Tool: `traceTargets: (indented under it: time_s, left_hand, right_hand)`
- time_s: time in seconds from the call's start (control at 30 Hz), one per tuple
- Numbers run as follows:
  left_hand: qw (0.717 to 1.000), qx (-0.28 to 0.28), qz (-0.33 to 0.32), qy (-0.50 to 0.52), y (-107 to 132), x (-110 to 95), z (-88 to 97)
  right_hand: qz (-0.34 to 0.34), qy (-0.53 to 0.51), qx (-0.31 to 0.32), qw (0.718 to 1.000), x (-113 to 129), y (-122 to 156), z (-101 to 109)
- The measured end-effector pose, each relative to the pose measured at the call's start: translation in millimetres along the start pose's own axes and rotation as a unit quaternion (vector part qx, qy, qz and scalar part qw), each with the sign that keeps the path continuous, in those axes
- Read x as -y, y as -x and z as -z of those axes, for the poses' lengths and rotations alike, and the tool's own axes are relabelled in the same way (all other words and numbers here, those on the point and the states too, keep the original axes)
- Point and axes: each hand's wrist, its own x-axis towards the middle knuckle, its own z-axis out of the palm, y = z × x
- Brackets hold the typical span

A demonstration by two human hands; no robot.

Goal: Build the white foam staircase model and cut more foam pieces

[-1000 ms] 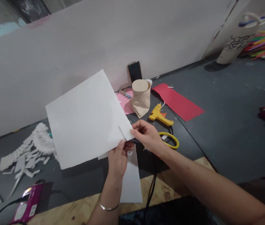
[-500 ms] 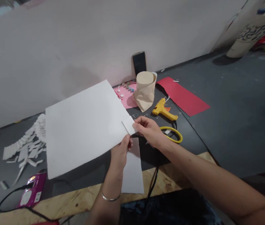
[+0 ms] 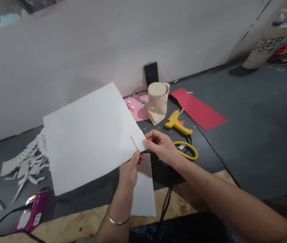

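Note:
A large white sheet [image 3: 90, 135], stiff like foam board or card, is held up off the table between my hands. Near its right corner a short narrow slit or dark line runs in from the lower edge. My left hand [image 3: 130, 170] pinches that lower edge right beside the slit, thumb on top. My right hand [image 3: 162, 146] is closed on the corner piece to the right of the slit, thumb over finger. Below my hands, a smaller white sheet [image 3: 144, 189] lies at the table's front edge.
A yellow glue gun [image 3: 177, 123], a yellow ring [image 3: 187, 150], red paper [image 3: 199, 109] and a beige wrapped roll [image 3: 157, 101] lie to the right. A phone [image 3: 151, 74] leans on the wall. White scraps [image 3: 30, 162] and a magenta power strip [image 3: 31, 211] sit left.
The view has tilted a little, so the table things appear slightly lower. The white sheet's left side has shifted slightly left; both hands keep the same grip.

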Motion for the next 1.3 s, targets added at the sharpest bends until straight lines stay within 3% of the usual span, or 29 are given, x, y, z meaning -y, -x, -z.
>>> traceTargets:
  time_s: [0.3, 0.47, 0.57, 0.67, 0.77, 0.83, 0.93, 1.07, 1.2, 1.3]
  left_hand:
    - [0.999, -0.042, -0.024, 0.017, -1, -6, 0.3]
    - [0.994, -0.099, -0.038, 0.022, -9, -7, 6.7]
    - [0.993, -0.095, -0.061, 0.034, -12, -8, 12.3]
    - [0.993, -0.091, -0.075, 0.030, -13, -8, 15.3]
    - [0.993, -0.090, -0.078, 0.025, -12, -7, 15.5]
    - [0.993, -0.080, -0.079, 0.030, -12, -7, 15.0]
    - [0.993, -0.071, -0.076, 0.048, -13, -7, 14.3]
    - [0.994, -0.062, -0.068, 0.057, -14, -5, 14.7]
    - [0.995, -0.047, -0.061, 0.059, -15, -1, 17.1]
    - [0.996, -0.037, -0.064, 0.056, -15, 2, 18.5]
  right_hand:
    - [0.063, 0.069, 0.006, 0.996, 11, 6, 2]
    - [0.027, 0.075, -0.065, 0.995, 6, -3, 10]
    - [0.007, 0.149, -0.063, 0.987, -5, -12, 16]
    - [0.066, 0.333, -0.031, 0.940, -5, -13, 23]
    - [0.144, 0.555, 0.021, 0.819, 9, 3, 37]
    - [0.109, 0.644, 0.069, 0.754, 19, 20, 51]
    - [0.050, 0.700, 0.134, 0.700, 25, 45, 74]
    - [0.056, 0.700, 0.141, 0.698, 15, 60, 91]
    - [0.054, 0.691, 0.164, 0.702, 8, 50, 89]
    - [0.021, 0.678, 0.164, 0.717, 18, 40, 90]
